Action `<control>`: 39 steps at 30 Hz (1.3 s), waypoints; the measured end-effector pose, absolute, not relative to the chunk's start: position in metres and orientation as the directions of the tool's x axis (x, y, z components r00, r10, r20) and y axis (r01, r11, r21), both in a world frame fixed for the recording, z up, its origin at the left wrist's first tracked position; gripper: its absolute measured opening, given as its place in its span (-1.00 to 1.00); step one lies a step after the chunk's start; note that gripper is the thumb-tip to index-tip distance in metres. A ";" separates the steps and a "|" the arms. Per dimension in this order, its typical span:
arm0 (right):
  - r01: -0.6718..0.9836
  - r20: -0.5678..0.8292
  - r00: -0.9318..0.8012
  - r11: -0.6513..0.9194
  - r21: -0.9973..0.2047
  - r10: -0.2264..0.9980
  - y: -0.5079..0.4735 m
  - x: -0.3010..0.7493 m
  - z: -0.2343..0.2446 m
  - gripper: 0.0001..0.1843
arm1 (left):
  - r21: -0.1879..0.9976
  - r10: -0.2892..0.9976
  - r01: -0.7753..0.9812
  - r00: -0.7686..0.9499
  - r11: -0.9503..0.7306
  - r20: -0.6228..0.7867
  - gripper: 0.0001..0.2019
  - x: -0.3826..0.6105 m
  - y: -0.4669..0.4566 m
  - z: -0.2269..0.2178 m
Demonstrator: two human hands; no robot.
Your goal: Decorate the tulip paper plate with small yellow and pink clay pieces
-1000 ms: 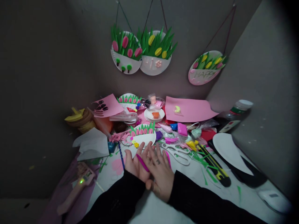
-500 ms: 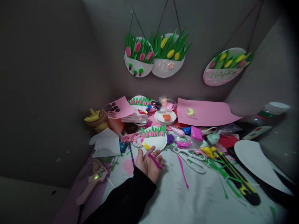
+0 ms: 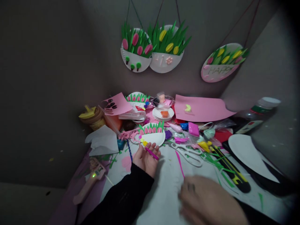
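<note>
My left hand (image 3: 147,159) is palm up with its fingers loosely curled. Across the palm and fingers lies a short magenta roll (image 3: 152,153), which looks like modelling clay. Just beyond it sits a half-covered paper plate (image 3: 153,139) with green paper grass, pink tulips and small yellow and pink flowers at its left edge. At the lower right my right hand (image 3: 203,200), a ring on one finger, is smeared by motion; its fingers look bent and their grip is not clear. The slim pink modelling tool (image 3: 180,164) ends right by it, its lower part hidden.
White-handled scissors (image 3: 187,153) and a yellow-black utility knife (image 3: 232,172) lie to the right among green paper strips. A lit glue gun (image 3: 90,179) is at left. Behind are pink sheets (image 3: 201,107), clay packets (image 3: 193,128) and a bottle (image 3: 257,114). Decorated plates (image 3: 167,61) hang on the wall.
My right hand has come into view at the lower right, near the pink tool. My left hand still carries the magenta roll. The whole view has shifted slightly.
</note>
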State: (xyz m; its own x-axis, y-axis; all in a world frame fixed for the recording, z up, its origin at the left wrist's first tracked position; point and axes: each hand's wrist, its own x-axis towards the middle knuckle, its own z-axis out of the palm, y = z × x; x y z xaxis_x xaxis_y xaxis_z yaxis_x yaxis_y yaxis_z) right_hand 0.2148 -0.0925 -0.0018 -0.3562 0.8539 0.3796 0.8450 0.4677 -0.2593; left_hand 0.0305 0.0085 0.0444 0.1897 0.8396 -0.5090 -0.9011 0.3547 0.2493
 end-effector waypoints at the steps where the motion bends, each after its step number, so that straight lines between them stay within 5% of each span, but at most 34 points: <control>1: 0.870 0.307 -0.359 0.435 -0.231 0.881 -0.073 0.217 0.004 -0.80 | 0.261 0.838 -0.902 0.169 0.344 -0.519 -0.76 0.030 0.010 0.045; 5: 0.967 0.024 -0.236 0.238 -0.094 0.971 -0.028 0.218 0.020 -0.76 | 0.349 0.829 -0.867 0.121 0.356 -0.546 -0.81 0.030 0.014 0.040; 9: 0.983 -0.046 -0.168 0.164 -0.081 0.985 -0.033 0.214 0.017 -0.92 | 0.403 0.821 -0.800 0.183 0.445 -0.541 -0.65 0.029 0.014 0.031; 12: 0.983 -0.076 -0.168 0.161 -0.090 0.983 -0.038 0.217 0.014 -0.85 | 0.409 0.826 -0.777 0.241 0.479 -0.510 -0.65 0.027 0.013 0.027; 20: 0.868 0.164 -0.167 0.224 -0.443 0.972 -0.014 0.237 0.047 -0.82 | 0.508 0.788 -0.662 0.213 0.552 -0.578 -0.74 0.032 0.010 0.024; 23: 0.865 0.239 -0.189 0.277 -0.418 0.952 -0.005 0.236 0.061 -0.85 | 0.548 0.789 -0.625 0.191 0.556 -0.583 -0.81 0.033 0.010 0.019; 27: 0.854 0.128 -0.365 0.386 -0.349 0.922 -0.002 0.221 0.057 -0.86 | 0.606 0.821 -0.585 0.207 0.539 -0.531 -0.82 0.035 0.009 0.012; 31: 0.699 0.198 -0.489 0.517 -0.494 0.850 0.000 0.207 0.039 -0.89 | 0.625 0.843 -0.585 0.218 0.517 -0.492 -0.72 0.036 0.007 0.008; 39: 0.504 0.502 -0.097 0.477 -0.720 0.860 -0.001 0.221 0.035 -0.91 | 0.647 0.787 -0.472 0.197 0.599 -0.584 -0.65 0.037 0.007 0.016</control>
State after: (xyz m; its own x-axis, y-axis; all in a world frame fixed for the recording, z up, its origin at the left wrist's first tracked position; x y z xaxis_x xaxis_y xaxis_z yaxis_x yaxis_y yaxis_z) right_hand 0.2211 -0.0009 0.0348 -0.0968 0.8597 0.5016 0.5044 0.4768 -0.7199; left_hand 0.0371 0.0072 0.0156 0.1974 0.7873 -0.5841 -0.4721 0.5985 0.6472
